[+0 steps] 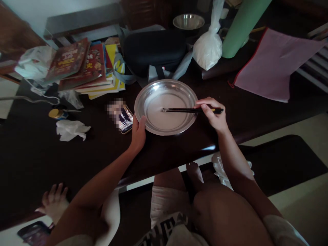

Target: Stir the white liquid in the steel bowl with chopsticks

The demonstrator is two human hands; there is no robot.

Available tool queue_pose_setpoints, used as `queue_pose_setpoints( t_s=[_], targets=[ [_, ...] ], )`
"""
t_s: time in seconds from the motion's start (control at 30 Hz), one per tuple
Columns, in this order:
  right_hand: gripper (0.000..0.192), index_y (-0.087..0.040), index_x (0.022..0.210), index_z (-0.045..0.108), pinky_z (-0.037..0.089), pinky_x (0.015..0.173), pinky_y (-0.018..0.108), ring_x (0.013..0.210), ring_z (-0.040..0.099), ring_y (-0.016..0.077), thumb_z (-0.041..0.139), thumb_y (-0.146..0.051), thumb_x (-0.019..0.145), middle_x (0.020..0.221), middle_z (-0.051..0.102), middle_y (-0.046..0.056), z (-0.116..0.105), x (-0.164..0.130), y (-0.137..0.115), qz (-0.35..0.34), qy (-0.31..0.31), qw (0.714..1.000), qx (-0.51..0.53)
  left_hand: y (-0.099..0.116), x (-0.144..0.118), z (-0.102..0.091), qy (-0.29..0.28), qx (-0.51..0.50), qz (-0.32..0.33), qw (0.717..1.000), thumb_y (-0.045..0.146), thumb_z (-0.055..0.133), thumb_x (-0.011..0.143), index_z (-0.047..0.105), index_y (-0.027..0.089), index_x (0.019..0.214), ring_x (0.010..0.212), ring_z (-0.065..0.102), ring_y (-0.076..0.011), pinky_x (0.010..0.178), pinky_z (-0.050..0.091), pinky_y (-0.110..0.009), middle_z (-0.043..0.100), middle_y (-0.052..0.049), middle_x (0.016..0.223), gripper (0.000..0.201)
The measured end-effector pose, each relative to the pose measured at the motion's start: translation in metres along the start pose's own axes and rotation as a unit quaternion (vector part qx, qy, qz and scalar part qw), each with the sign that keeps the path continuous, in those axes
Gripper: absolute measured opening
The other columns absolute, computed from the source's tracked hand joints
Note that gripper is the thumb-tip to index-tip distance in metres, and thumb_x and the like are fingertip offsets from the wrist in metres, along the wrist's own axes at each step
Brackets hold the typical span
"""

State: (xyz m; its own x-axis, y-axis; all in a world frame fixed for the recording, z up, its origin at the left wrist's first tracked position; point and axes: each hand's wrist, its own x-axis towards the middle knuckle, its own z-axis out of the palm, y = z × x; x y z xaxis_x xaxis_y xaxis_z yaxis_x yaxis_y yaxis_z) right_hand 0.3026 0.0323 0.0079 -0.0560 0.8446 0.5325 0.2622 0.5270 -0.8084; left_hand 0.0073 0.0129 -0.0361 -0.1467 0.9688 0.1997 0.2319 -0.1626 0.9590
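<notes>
Bowl: metal bowl (166, 131) on the desk (102, 157), in front of the black case (155, 48); pale, cloudy liquid (157, 102) inside.
Left grip: left hand (139, 133) at the bowl's near-left rim, thumb over the edge, fingers mostly hidden; seems to be steadying it.
Right grip: right hand (214, 114) closed round the black chopsticks (184, 110), pinched together, tips in the liquid.
Liquid progress: already in bowl, surface looks mostly even; small pale bit at the tips, maybe a clump. Stirring looks underway; can't tell if fully blended, or how much is left.
White bag: knotted or twisted plastic bag (207, 51) behind bowl, well filled, untouched.
Phone: lit phone (125, 119) just left of bowl, near left hand.
Other person: hand (55, 202) at desk edge, lower left, away from bowl.
</notes>
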Motion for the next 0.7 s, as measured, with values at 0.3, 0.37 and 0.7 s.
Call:
queue_pose_setpoints(
  t_s=[0.3,0.37,0.7],
  targets=[
    [0.020,-0.028,0.098,0.073,0.057,0.078,0.035,0.082,0.071,0.0164,0.059,-0.041,0.090,0.083,0.074,0.000,-0.0006,0.0000,0.0008,0.005,-0.024,1.000,0.001,0.0088,0.0000,0.0016,0.011,-0.035,-0.041,0.998,0.059,0.053,0.087,0.061,0.027,0.116,0.127,0.052,-0.0250,0.116,0.034,-0.047,0.061,-0.006,0.124,0.044],
    [0.020,-0.028,0.097,0.073,0.057,0.078,0.034,0.082,0.071,0.0161,0.058,-0.041,0.090,0.083,0.074,0.000,-0.0009,0.0000,0.0013,0.006,0.003,1.000,-0.005,0.0096,-0.0002,0.0015,0.011,-0.034,-0.045,0.998,0.061,0.053,0.086,0.061,0.027,0.115,0.126,0.052,-0.0255,0.116,0.034,-0.048,0.060,-0.006,0.125,0.046],
    [0.019,-0.029,0.097,0.073,0.057,0.078,0.034,0.082,0.071,0.0160,0.060,-0.040,0.090,0.085,0.074,0.000,-0.0001,0.0003,0.0006,0.000,-0.012,1.000,0.010,0.0080,-0.0007,0.0008,0.009,-0.032,-0.046,0.998,0.058,0.053,0.088,0.060,0.028,0.120,0.129,0.051,-0.0250,0.117,0.034,-0.048,0.061,-0.005,0.127,0.044]
  ],
)
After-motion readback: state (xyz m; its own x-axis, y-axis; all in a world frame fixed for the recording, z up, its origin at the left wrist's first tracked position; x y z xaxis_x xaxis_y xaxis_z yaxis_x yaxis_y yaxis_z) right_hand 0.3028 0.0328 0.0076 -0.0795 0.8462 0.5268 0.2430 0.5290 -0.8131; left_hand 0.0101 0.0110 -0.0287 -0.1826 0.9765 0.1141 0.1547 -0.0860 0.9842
